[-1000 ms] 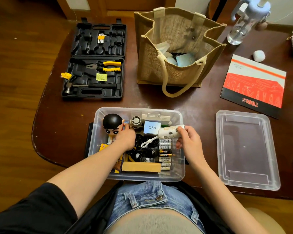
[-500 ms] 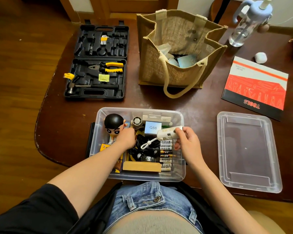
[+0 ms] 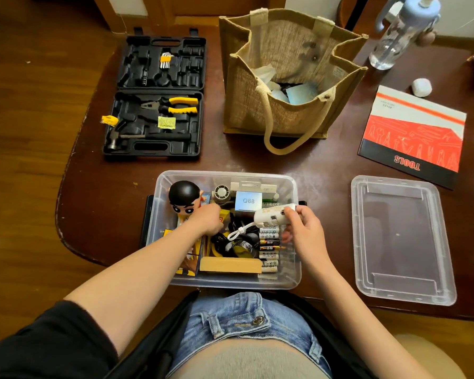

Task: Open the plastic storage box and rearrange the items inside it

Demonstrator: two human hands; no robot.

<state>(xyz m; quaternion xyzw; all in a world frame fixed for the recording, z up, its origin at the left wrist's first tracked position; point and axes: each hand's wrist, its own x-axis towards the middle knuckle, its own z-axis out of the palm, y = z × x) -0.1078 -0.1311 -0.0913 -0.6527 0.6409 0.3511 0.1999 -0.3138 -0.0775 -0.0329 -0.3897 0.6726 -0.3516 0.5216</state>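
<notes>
The clear plastic storage box (image 3: 294, 272) stands open at the table's near edge. Its lid (image 3: 402, 239) lies flat to the right. Inside are a black-haired cartoon figurine (image 3: 182, 196), a small box marked Q88 (image 3: 248, 201), a row of batteries (image 3: 268, 247), black cables (image 3: 230, 242) and a tan cardboard box (image 3: 230, 264). My right hand (image 3: 303, 231) holds a small white device with a white cord (image 3: 271, 218) just above the batteries. My left hand (image 3: 207, 218) reaches into the box beside the figurine, fingers curled on a small yellow item that is mostly hidden.
An open black tool case (image 3: 156, 99) with yellow pliers lies at the back left. A jute tote bag (image 3: 290, 77) stands behind the box. A red TOOLS booklet (image 3: 413, 138), a water bottle (image 3: 400, 31) and a white pebble (image 3: 421, 87) sit at the back right.
My right hand has lowered the white device slightly toward the batteries. My left hand stays beside the figurine with little movement.
</notes>
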